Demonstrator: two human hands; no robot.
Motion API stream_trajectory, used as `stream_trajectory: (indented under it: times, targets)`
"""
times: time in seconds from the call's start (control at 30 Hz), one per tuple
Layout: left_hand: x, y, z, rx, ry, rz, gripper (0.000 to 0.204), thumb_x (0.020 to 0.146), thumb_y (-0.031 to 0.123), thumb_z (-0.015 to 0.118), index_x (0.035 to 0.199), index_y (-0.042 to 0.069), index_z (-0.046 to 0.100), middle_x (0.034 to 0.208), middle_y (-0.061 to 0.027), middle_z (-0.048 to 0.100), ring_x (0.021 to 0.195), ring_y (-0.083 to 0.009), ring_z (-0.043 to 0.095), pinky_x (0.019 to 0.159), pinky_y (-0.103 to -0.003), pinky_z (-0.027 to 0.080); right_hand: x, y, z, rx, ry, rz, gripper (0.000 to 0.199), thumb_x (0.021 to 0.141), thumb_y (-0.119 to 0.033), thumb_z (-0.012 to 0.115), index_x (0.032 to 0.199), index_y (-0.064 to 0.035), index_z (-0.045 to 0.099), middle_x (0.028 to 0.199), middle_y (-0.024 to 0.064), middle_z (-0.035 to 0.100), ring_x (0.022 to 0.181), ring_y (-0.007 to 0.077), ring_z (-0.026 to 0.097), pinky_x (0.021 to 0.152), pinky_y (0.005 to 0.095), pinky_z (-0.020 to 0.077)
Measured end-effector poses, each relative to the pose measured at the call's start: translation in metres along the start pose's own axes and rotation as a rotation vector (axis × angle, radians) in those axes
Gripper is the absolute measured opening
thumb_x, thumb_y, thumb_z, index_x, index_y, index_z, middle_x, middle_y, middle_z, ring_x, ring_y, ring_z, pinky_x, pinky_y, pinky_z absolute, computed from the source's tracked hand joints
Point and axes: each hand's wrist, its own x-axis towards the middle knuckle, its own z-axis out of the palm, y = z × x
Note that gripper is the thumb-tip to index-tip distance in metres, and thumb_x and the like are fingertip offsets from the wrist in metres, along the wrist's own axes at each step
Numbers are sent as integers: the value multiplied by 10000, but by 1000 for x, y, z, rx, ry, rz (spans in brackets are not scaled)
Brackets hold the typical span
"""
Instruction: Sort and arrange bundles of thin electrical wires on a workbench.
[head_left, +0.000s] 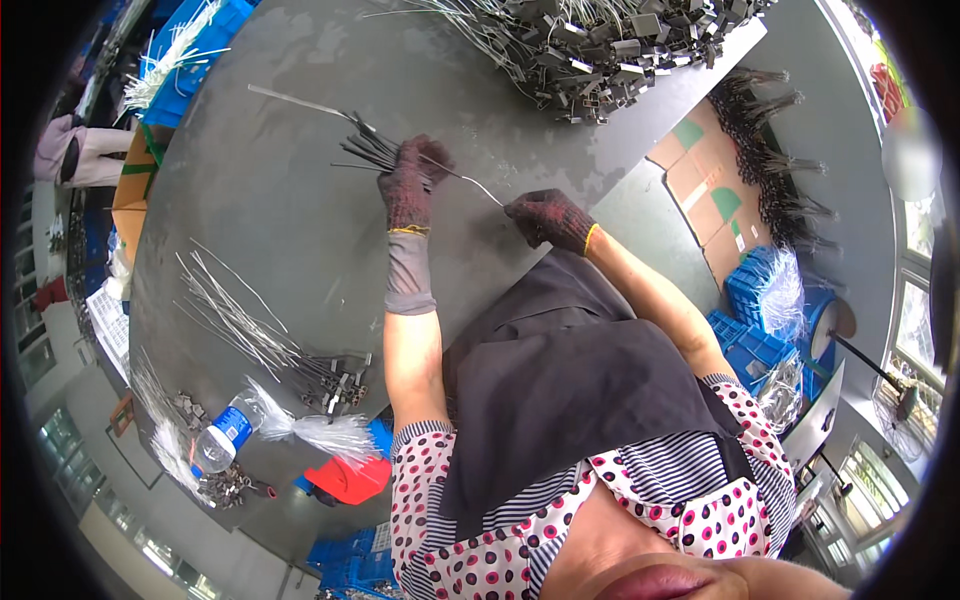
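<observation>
Both my hands wear dark red-and-black knit gloves. My left hand is closed around a bundle of thin dark tubes, whose ends fan out to the left over the table. A pale thin strand sticks out beyond the tubes. Lower and to the right, my right hand pinches the end of a thin silvery wire, which runs across to my left hand. Whether the strand and wire are one piece is hidden inside the left glove.
The grey table carries a big heap of dark metal clips with wires at the far right. Left lie a wire bundle with clips, a plastic bottle and clear strips. Blue crates and cardboard stand right.
</observation>
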Motion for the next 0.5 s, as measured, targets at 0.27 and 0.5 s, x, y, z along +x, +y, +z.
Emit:
stream_trajectory:
  times: [0.27, 0.5]
  targets:
    - [-2, -36, 32, 497, -28, 81, 229, 901, 216, 660, 984, 13, 727, 877, -30, 683, 800, -117, 634, 714, -290, 513, 63, -65, 7, 311, 221, 82, 686, 891, -588, 578, 1206, 21, 598, 1095, 162, 650, 952, 230, 665, 695, 367, 554]
    - [5, -29, 37, 273, 43, -230, 242, 884, 219, 705, 988, 1, 709, 877, -82, 699, 711, -172, 660, 625, -322, 551, 104, -72, -10, -790, 814, -117, 575, 857, -524, 572, 1077, 6, 609, 976, 285, 649, 950, 448, 633, 776, 499, 520]
